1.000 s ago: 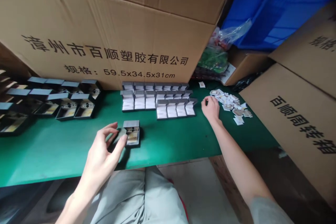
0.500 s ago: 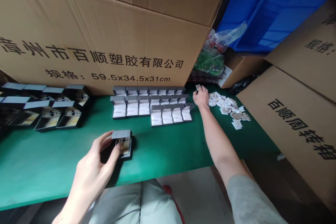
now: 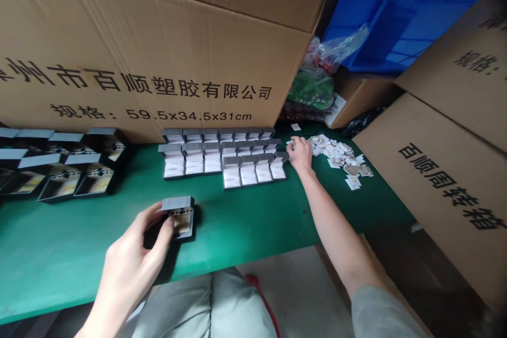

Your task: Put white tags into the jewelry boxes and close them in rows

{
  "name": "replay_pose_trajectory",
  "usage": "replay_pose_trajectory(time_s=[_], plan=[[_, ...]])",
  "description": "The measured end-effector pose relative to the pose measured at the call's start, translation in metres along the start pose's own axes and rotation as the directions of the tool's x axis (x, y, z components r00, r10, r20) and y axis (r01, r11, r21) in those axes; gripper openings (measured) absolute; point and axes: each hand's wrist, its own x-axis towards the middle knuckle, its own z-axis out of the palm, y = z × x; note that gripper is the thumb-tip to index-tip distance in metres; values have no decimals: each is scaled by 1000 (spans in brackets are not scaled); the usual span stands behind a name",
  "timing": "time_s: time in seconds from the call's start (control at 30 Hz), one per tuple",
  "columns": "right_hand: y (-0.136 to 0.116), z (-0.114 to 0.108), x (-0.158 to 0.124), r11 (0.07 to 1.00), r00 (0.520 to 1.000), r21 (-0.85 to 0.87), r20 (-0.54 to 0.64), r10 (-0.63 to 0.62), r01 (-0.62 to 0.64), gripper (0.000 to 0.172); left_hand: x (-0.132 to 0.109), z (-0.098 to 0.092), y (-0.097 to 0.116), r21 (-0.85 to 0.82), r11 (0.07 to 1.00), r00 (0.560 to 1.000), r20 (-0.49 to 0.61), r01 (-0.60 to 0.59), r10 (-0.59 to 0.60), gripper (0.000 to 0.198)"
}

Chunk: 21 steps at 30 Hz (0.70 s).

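My left hand (image 3: pixel 132 259) grips an open grey hinged box (image 3: pixel 179 216) with a gold insert, resting near the front edge of the green table (image 3: pixel 71 237). My right hand (image 3: pixel 300 154) is stretched out to the left edge of a pile of small white and tan cards (image 3: pixel 340 157). Its fingers are curled, pinching at a card. Just left of that hand, rows of open grey boxes with white inserts (image 3: pixel 219 157) stand side by side.
Open dark boxes with gold inserts (image 3: pixel 63 166) are grouped at the left. A large printed carton (image 3: pixel 158 47) walls off the back, and more cartons (image 3: pixel 447 174) stand on the right. A blue crate (image 3: pixel 400 16) and plastic bags (image 3: pixel 317 84) sit at back right.
My right hand went from the pile to a lone card at the back, then drew back to the pile's left edge. My left hand closed onto the grey box.
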Motion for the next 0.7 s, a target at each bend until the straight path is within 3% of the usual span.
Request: replay_pose_trajectory(time_s=[0.27,0.47,0.7], plan=[[6,-31,-47,994,998,103,-58,-23,29,20,-2,0,-3,11,1000,1000,13,-2,2,49],[15,-32,-47,978,986,196,-133,103,-76,29,-3,-3,0,18,1000,1000,22,9,-9,47],[33,-31,-39,976,941,124,-270,206,-178,31,-3,-2,1,35,999,1000,16,5,-6,47]])
